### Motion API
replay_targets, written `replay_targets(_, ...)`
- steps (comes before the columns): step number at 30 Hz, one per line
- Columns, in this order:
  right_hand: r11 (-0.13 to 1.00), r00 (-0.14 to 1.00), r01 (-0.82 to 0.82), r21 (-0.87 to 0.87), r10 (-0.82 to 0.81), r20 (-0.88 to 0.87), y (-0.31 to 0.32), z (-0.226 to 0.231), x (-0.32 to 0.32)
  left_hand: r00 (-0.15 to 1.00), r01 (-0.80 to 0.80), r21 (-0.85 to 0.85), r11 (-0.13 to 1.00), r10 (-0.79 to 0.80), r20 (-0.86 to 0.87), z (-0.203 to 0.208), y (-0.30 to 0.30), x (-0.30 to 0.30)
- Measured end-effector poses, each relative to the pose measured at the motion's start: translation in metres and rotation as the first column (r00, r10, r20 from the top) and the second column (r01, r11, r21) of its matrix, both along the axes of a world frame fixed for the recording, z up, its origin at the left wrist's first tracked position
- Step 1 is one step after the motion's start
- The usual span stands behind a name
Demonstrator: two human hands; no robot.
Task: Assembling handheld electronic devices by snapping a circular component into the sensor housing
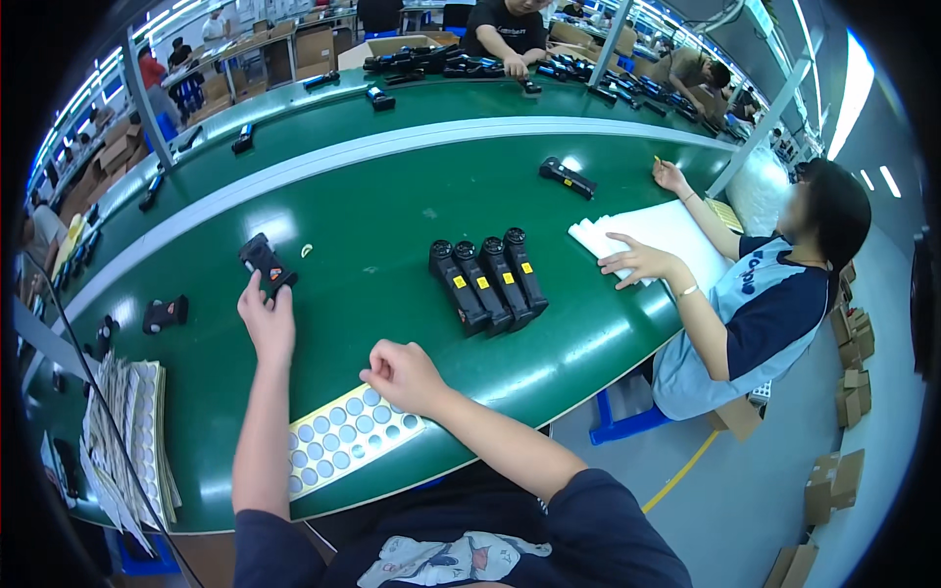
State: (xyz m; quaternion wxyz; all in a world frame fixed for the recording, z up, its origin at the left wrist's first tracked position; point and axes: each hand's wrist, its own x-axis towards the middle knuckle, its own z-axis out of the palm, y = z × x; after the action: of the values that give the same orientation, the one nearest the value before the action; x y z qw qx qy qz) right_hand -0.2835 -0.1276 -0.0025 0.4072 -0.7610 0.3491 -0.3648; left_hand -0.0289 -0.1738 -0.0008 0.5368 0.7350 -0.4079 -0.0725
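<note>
My left hand (267,318) reaches forward, its fingers closed on the near end of a black handheld device (260,253) at the left of the green bench. Above the far edge of a sheet of round grey stickers (338,431) is my right hand (405,377), its fingers curled in a pinch. Whatever may be between those fingertips is too small to make out. Several black handheld devices (487,284) with yellow labels lie side by side in a row to the right of my hands.
At the left stands a stack of used sticker sheets (127,441), with another black device (165,314) beyond it. One more device (569,178) lies far right. A co-worker (765,284) sits at the right with white sheets (667,240). A pale rail (392,137) divides the bench.
</note>
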Motion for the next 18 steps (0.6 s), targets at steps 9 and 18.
replay_targets(9, 0.987, 0.999, 0.043, -0.155, -0.038, 0.03, -0.013, -0.006, 0.003, 0.686, 0.546, 0.15, 0.824, -0.543, 0.485, -0.004, 0.034, -0.063)
replay_targets(18, 0.987, 0.996, 0.025, -0.157, -0.037, -0.079, -0.002, -0.011, -0.004, 0.68, 0.675, 0.013, 0.737, -0.629, 0.377, 0.04, 0.047, -0.09)
